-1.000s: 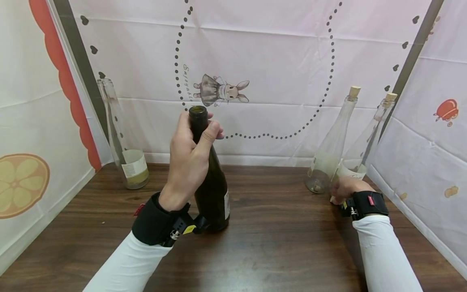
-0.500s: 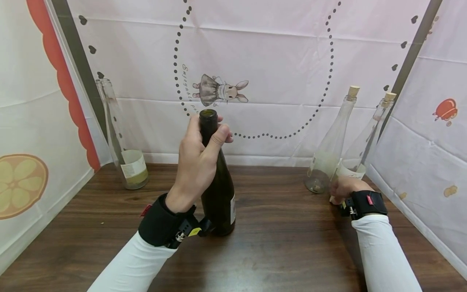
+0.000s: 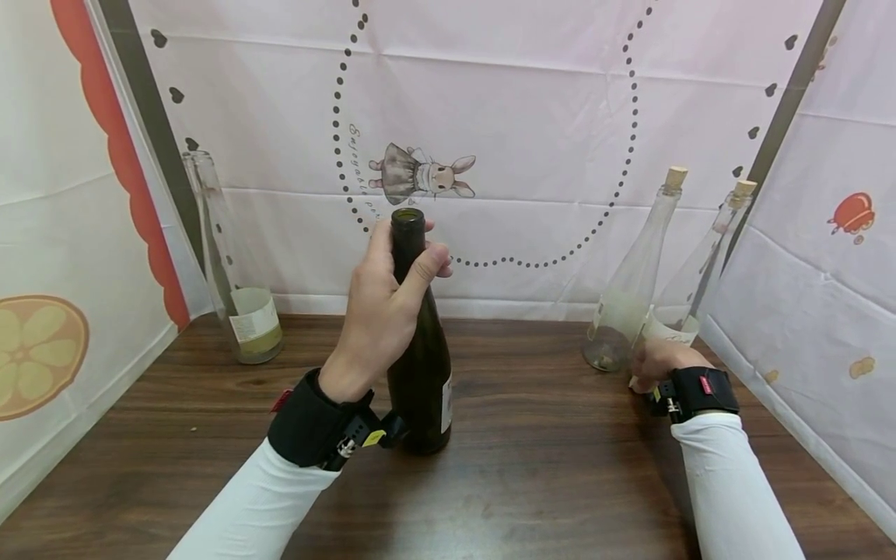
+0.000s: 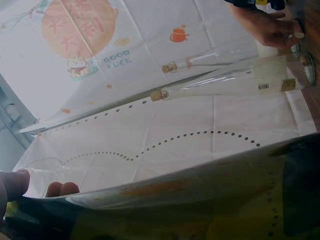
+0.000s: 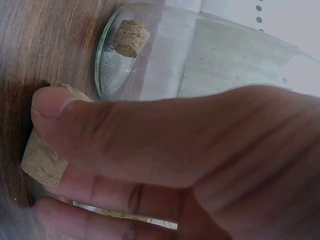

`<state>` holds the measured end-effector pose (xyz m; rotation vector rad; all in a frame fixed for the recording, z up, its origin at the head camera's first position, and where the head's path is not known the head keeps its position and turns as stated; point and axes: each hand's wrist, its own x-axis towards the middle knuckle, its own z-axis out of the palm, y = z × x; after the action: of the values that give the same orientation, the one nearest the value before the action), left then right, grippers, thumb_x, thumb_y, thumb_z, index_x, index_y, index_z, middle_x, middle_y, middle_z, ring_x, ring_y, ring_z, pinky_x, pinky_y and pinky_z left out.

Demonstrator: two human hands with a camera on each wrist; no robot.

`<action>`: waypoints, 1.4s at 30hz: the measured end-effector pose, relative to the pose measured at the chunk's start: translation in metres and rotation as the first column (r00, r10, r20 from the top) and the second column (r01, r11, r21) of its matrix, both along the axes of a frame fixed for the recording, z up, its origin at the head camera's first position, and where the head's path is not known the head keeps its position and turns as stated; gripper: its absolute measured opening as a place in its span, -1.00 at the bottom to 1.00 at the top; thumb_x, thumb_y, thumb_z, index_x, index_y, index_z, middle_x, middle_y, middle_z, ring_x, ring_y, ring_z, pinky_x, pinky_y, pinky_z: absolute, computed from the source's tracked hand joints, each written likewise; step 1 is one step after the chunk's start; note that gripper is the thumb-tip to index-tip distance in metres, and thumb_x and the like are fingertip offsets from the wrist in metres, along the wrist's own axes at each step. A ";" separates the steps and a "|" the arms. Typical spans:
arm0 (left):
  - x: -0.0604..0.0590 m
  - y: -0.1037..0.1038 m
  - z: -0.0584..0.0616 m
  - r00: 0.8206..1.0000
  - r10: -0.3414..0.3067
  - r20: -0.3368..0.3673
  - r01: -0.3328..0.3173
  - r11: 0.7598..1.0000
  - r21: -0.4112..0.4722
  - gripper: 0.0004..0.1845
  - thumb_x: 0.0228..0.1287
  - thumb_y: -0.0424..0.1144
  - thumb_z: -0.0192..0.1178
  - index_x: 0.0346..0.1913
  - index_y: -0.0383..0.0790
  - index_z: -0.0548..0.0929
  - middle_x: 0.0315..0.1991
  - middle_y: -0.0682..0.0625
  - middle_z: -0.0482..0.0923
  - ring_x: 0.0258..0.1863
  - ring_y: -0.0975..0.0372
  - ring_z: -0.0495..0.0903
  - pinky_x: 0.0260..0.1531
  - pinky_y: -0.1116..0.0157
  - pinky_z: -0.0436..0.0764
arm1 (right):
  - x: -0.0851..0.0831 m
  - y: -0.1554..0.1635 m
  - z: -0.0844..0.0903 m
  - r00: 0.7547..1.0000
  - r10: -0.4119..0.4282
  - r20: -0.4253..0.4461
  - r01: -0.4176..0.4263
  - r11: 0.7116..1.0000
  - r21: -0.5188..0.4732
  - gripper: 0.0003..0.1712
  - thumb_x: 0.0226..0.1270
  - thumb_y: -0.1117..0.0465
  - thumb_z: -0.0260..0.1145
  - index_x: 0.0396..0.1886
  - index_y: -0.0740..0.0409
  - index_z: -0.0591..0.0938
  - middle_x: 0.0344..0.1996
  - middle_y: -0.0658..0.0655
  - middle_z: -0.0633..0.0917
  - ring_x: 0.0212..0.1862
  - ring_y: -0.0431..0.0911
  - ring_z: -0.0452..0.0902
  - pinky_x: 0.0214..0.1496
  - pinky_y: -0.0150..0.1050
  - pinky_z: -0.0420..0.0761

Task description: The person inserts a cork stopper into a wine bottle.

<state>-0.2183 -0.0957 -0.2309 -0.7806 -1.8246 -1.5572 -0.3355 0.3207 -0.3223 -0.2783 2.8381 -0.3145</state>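
Observation:
A dark green bottle [image 3: 420,373] with an open mouth stands upright mid-table. My left hand [image 3: 383,307] grips its neck, thumb and fingers wrapped just under the rim. In the left wrist view the bottle's dark glass [image 4: 200,210] fills the bottom, with my fingertips [image 4: 60,189] at the left edge. My right hand [image 3: 652,362] rests on the table at the foot of two clear bottles. The right wrist view shows it pinching a loose cork [image 5: 42,160] between thumb [image 5: 150,135] and fingers, against the wood.
Two clear corked bottles [image 3: 633,288] [image 3: 700,280] stand at the back right; one has a cork [image 5: 130,37] inside at its base. An uncorked clear bottle [image 3: 234,295] stands at the back left. Cloth walls enclose the wooden table [image 3: 532,467] on three sides.
My left hand has shifted the dark bottle a little to the right, keeping its grip on the neck. The right hand has stayed by the clear bottles.

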 end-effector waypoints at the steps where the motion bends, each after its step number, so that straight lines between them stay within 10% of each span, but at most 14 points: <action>1: -0.001 0.000 -0.001 1.000 0.001 0.002 -0.001 1.000 -0.006 -0.58 0.62 -0.27 0.21 0.35 -0.38 0.40 -0.10 -0.15 0.69 -0.09 0.08 0.75 0.09 0.15 0.63 | 0.000 0.000 -0.001 1.000 0.004 -0.002 -0.004 1.000 -0.003 -0.73 0.23 0.26 0.55 -0.51 0.09 0.59 -0.53 -0.01 0.51 -0.40 -0.07 0.44 -0.35 -0.20 0.43; 21: -0.016 0.008 -0.012 1.000 0.015 0.004 -0.015 0.994 -0.105 -0.58 0.64 -0.24 0.18 0.33 -0.36 0.32 -0.10 -0.14 0.69 -0.12 0.06 0.75 -0.03 0.07 0.63 | 0.012 -0.028 0.033 0.998 0.036 0.060 -0.024 0.983 -0.182 -0.64 0.38 0.30 0.39 -0.64 0.06 0.54 -0.68 -0.07 0.41 -0.61 -0.19 0.29 -0.54 -0.31 0.30; 30: -0.016 0.009 -0.013 1.000 0.013 0.013 -0.012 0.993 -0.115 -0.58 0.65 -0.23 0.18 0.35 -0.34 0.32 -0.10 -0.14 0.71 -0.11 0.15 0.74 -0.02 0.08 0.63 | 0.026 -0.059 0.061 0.994 0.088 -0.072 -0.096 0.988 -0.124 -0.60 0.40 0.26 0.39 -0.63 0.02 0.48 -0.64 -0.07 0.40 -0.56 -0.17 0.27 -0.49 -0.26 0.28; 35: -0.017 0.010 -0.015 1.000 0.010 0.001 -0.009 0.994 -0.108 -0.54 0.65 -0.24 0.17 0.39 -0.35 0.29 -0.10 -0.20 0.69 -0.12 0.12 0.71 -0.05 0.08 0.61 | 0.035 -0.075 0.073 0.983 0.097 -0.157 -0.121 0.981 -0.150 -0.85 0.43 0.26 0.37 -0.32 0.25 0.62 -0.42 0.10 0.64 -0.39 -0.04 0.53 -0.38 -0.15 0.54; 42: -0.021 0.013 -0.022 0.999 -0.009 -0.041 0.006 0.998 -0.066 -0.57 0.68 -0.26 0.11 0.40 -0.37 0.29 -0.14 -0.16 0.66 -0.18 0.08 0.73 -0.02 0.14 0.68 | 0.049 -0.102 0.086 0.933 0.104 -0.344 -0.186 0.958 -0.216 -0.68 0.49 0.18 0.38 0.00 0.38 0.63 -0.07 0.35 0.75 -0.02 0.20 0.70 0.05 0.19 0.66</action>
<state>-0.2390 -0.0824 -0.2524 -0.8445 -1.8531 -1.4813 -0.2868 0.2188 -0.2360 -0.6477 3.0786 -0.6451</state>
